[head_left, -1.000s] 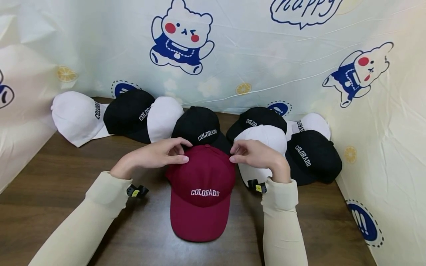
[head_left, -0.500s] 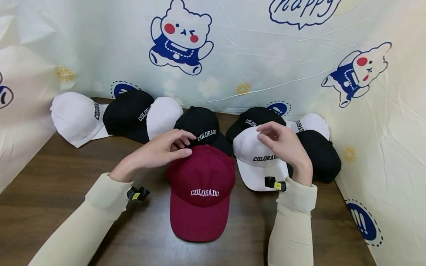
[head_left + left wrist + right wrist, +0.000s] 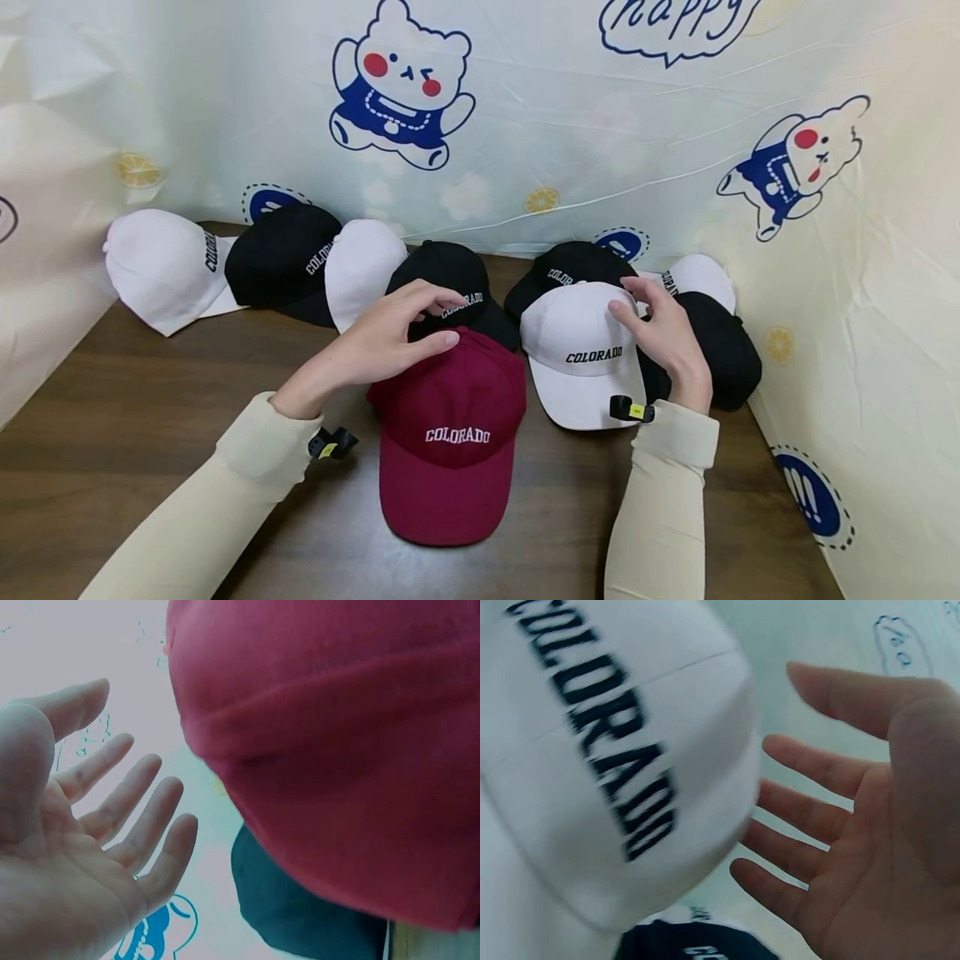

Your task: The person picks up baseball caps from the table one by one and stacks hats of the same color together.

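Observation:
A dark red baseball cap [image 3: 450, 400] lettered COLORADO rests on the wooden table, its brim toward me. Above the back of its crown hovers my left hand [image 3: 382, 337], fingers loosely bent and thumb apart. In the left wrist view that hand [image 3: 97, 817] is spread beside the red cap [image 3: 322, 750] with nothing in its grasp. To the right lies a white baseball cap [image 3: 581, 333], also lettered COLORADO. My right hand [image 3: 671, 337] is by the right side of its crown. The right wrist view shows relaxed fingers [image 3: 795, 814] close beside the white cap [image 3: 630, 750], holding nothing.
Behind the red cap sits a black cap [image 3: 442, 267]. More black and white caps line the back: a white one [image 3: 161, 262] and a black one [image 3: 281, 254] at left, another black one [image 3: 727, 350] at right. A printed curtain [image 3: 540, 125] surrounds the table [image 3: 187, 392].
My right hand has left the side of the red cap and moved right to the white cap. My left hand has shifted slightly right and up over the red cap. The caps stay put.

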Motion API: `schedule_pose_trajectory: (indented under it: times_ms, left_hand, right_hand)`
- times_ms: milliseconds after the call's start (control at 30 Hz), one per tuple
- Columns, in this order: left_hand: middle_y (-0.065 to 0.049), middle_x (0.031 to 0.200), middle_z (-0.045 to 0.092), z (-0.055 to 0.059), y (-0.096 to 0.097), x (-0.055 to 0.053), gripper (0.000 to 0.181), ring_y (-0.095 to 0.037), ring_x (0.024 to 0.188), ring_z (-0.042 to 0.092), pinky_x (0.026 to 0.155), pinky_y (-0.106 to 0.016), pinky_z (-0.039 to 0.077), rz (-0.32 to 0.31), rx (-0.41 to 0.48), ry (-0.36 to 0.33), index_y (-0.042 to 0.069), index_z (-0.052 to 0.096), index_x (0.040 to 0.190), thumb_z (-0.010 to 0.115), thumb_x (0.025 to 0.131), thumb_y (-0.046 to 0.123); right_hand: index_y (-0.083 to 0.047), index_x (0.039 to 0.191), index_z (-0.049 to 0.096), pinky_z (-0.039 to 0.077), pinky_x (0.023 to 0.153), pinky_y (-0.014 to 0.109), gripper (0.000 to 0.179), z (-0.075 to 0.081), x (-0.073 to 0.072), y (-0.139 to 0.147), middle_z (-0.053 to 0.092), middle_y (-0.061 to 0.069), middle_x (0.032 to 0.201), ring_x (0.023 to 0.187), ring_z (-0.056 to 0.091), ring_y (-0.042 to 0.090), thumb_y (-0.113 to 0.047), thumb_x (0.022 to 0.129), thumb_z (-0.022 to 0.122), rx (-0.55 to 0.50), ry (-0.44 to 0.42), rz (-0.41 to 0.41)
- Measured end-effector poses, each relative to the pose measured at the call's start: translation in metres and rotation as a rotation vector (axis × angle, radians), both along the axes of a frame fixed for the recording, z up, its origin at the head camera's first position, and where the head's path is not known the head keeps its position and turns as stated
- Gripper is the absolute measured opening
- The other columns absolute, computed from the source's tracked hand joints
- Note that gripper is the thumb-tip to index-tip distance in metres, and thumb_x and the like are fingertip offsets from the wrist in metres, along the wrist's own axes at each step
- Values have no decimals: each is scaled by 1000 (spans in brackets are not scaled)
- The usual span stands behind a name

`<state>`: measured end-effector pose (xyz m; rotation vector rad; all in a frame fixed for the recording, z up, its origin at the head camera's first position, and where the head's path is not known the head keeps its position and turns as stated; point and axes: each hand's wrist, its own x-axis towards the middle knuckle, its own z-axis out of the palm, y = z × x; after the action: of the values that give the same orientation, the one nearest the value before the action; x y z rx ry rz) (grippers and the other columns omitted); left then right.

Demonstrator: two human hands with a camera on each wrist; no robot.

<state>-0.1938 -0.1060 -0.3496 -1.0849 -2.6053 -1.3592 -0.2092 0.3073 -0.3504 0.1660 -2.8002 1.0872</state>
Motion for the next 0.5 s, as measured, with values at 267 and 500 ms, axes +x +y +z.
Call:
schedule_pose_trajectory:
  times_ms: [267, 500]
  left_hand:
    - [-4, 140, 60, 5, 17, 1, 49, -25, 126, 55, 107, -54, 49, -13, 10, 7, 15, 60, 147, 74, 101, 26]
    - [-3, 151, 54, 3, 27, -1, 51, -25, 140, 47, 116, -52, 40, 22, -22, 21, 18, 58, 150, 72, 103, 32]
  right_hand:
    - [-6, 166, 32, 30, 123, 62, 78, -15, -7, 5, 38, 24, 166, 153, 35, 40, -51, 108, 55, 31, -121, -13]
    - [-1, 160, 42, 44, 110, 60, 74, -16, -4, 8, 48, 27, 148, 132, 45, 42, -49, 106, 60, 78, -106, -19]
